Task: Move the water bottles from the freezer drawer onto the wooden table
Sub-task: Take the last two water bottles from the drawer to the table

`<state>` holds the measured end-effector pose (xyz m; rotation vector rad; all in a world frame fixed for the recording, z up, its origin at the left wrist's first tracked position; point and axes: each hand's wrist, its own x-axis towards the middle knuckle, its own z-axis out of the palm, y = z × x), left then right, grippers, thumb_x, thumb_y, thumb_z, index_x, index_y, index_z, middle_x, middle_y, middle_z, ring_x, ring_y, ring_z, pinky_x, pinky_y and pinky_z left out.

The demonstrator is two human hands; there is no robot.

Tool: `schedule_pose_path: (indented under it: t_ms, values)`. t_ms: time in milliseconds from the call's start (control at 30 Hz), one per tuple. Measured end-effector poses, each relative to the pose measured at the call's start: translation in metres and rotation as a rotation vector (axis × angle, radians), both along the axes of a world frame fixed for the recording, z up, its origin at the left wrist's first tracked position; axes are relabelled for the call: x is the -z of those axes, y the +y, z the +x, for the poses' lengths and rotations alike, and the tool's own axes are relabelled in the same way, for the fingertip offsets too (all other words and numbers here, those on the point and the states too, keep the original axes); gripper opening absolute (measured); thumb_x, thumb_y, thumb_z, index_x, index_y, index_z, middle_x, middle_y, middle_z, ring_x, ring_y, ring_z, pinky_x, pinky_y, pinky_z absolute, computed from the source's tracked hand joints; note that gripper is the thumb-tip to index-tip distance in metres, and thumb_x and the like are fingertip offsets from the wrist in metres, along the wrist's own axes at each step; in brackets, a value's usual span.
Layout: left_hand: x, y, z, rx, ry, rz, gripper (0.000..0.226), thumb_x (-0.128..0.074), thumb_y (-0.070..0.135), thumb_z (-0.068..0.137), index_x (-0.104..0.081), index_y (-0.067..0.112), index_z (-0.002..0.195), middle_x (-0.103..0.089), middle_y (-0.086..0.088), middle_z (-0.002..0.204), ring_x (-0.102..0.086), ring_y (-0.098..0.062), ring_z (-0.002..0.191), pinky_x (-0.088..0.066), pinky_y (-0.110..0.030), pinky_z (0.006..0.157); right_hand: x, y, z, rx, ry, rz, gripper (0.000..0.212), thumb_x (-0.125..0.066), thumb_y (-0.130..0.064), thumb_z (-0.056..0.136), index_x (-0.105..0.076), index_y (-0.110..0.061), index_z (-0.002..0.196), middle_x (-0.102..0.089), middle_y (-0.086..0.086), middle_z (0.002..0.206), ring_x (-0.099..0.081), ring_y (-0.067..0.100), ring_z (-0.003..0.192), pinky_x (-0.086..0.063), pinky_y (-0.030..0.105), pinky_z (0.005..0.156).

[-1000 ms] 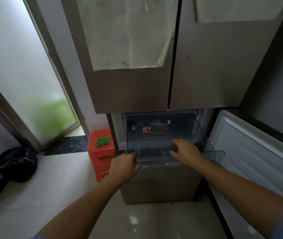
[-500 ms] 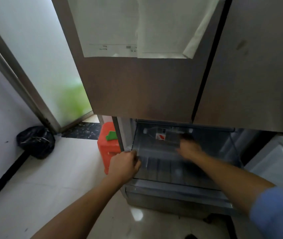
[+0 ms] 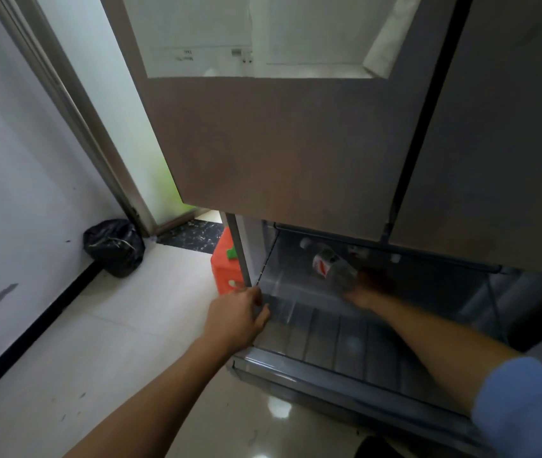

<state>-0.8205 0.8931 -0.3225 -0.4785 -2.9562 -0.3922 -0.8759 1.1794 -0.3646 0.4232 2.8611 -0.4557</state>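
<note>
clear plastic forms the drawer (image 3: 312, 328), which is pulled out below the fridge doors. in the head view, its front-left corner is gripped by the left hand (image 3: 236, 320), probably so that it is kept from sliding while it is reached into. at the drawer's 12 o'clock end, one bottle (image 3: 334, 267) is grasped by the right hand (image 3: 367, 287) and tilted, cap toward 10 o'clock, seemingly for lifting. one bottle is counted; a second cannot be made out. at the drawer's 9 o'clock, one orange stool (image 3: 225, 266) is seen.
</note>
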Motion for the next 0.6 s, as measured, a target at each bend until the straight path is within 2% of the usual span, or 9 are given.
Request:
schedule_pose_path:
  t_ms: [67, 133, 200, 267, 300, 367, 467, 533, 600]
  values:
    - [-0.002, 0.004, -0.003, -0.016, -0.038, 0.025, 0.023, -0.049, 0.048, 0.089, -0.055, 0.026, 0.095, -0.064, 0.002, 0.081, -0.058, -0.016, 0.069, -0.052, -0.032, 0.064, -0.002, 0.005, 0.012, 0.016, -0.119, -0.166, 0.069, -0.071, -0.062, 0.071, -0.06, -0.018, 0.123, -0.066, 0.007, 0.114, -0.064, 0.023, 0.093, -0.05, 0.028, 0.073]
    - [-0.004, 0.011, -0.008, -0.023, -0.085, 0.084, 0.024, -0.048, 0.047, 0.091, -0.054, 0.025, 0.097, -0.064, 0.001, 0.081, -0.061, -0.017, 0.072, -0.054, -0.035, 0.067, -0.003, 0.01, 0.027, 0.067, -0.152, -0.464, 0.058, -0.081, -0.048, 0.067, -0.065, -0.014, 0.112, -0.069, 0.004, 0.098, -0.066, 0.018, 0.081, -0.05, 0.024, 0.063]
    - [-0.006, 0.024, -0.012, -0.059, -0.155, 0.189, 0.031, -0.045, 0.05, 0.093, -0.053, 0.023, 0.104, -0.066, -0.002, 0.084, -0.064, -0.021, 0.076, -0.055, -0.038, 0.071, -0.007, 0.015, 0.044, 0.082, -0.221, -0.697, 0.051, -0.083, -0.036, 0.068, -0.069, -0.008, 0.108, -0.072, 0.003, 0.09, -0.069, 0.017, 0.077, -0.054, 0.023, 0.062]
    - [-0.007, 0.038, -0.013, -0.124, -0.246, 0.324, 0.047, -0.039, 0.057, 0.094, -0.05, 0.018, 0.118, -0.068, -0.006, 0.094, -0.065, -0.024, 0.082, -0.055, -0.041, 0.078, -0.016, 0.021, 0.062, 0.028, -0.304, -0.826, 0.052, -0.085, -0.039, 0.063, -0.071, -0.011, 0.105, -0.075, 0.004, 0.092, -0.071, 0.02, 0.085, -0.057, 0.027, 0.069]
    - [-0.008, 0.044, -0.013, -0.149, -0.305, 0.412, 0.052, -0.038, 0.059, 0.094, -0.047, 0.017, 0.122, -0.067, -0.006, 0.099, -0.066, -0.025, 0.085, -0.055, -0.042, 0.079, -0.023, 0.024, 0.07, -0.01, -0.342, -0.872, 0.055, -0.085, -0.042, 0.059, -0.071, -0.014, 0.104, -0.075, 0.004, 0.095, -0.071, 0.02, 0.089, -0.056, 0.027, 0.071]
    - [-0.012, 0.057, -0.011, -0.166, -0.438, 0.646, 0.046, -0.04, 0.06, 0.092, -0.047, 0.021, 0.115, -0.065, -0.003, 0.101, -0.066, -0.021, 0.083, -0.057, -0.043, 0.075, -0.035, 0.028, 0.081, -0.083, -0.424, -0.946, 0.057, -0.086, -0.043, 0.059, -0.07, -0.019, 0.107, -0.074, 0.003, 0.103, -0.07, 0.019, 0.096, -0.054, 0.028, 0.077]
    - [-0.022, 0.071, -0.012, -0.217, -0.584, 0.972, 0.041, -0.051, 0.052, 0.092, -0.057, 0.011, 0.094, -0.066, -0.01, 0.079, -0.058, -0.013, 0.055, -0.049, -0.027, 0.051, -0.045, 0.033, 0.094, -0.151, -0.469, -0.958, 0.041, -0.081, -0.032, 0.071, -0.07, -0.018, 0.108, -0.072, 0.002, 0.108, -0.068, 0.018, 0.101, -0.053, 0.03, 0.087]
    - [-0.029, 0.077, -0.012, -0.268, -0.625, 1.038, 0.041, -0.056, 0.047, 0.09, -0.057, 0.007, 0.081, -0.059, -0.011, 0.063, -0.049, -0.013, 0.041, -0.039, -0.021, 0.04, -0.044, 0.035, 0.099, -0.174, -0.446, -0.902, 0.038, -0.081, -0.027, 0.072, -0.07, -0.018, 0.107, -0.072, 0.002, 0.11, -0.066, 0.019, 0.105, -0.05, 0.037, 0.096]
    - [-0.032, 0.078, -0.011, -0.257, -0.628, 0.989, 0.039, -0.058, 0.041, 0.091, -0.059, 0.005, 0.077, -0.059, -0.013, 0.063, -0.051, -0.016, 0.044, -0.039, -0.022, 0.042, -0.038, 0.036, 0.101, -0.184, -0.453, -0.898, 0.042, -0.081, -0.024, 0.072, -0.068, -0.018, 0.111, -0.07, 0.002, 0.113, -0.064, 0.02, 0.108, -0.048, 0.038, 0.099]
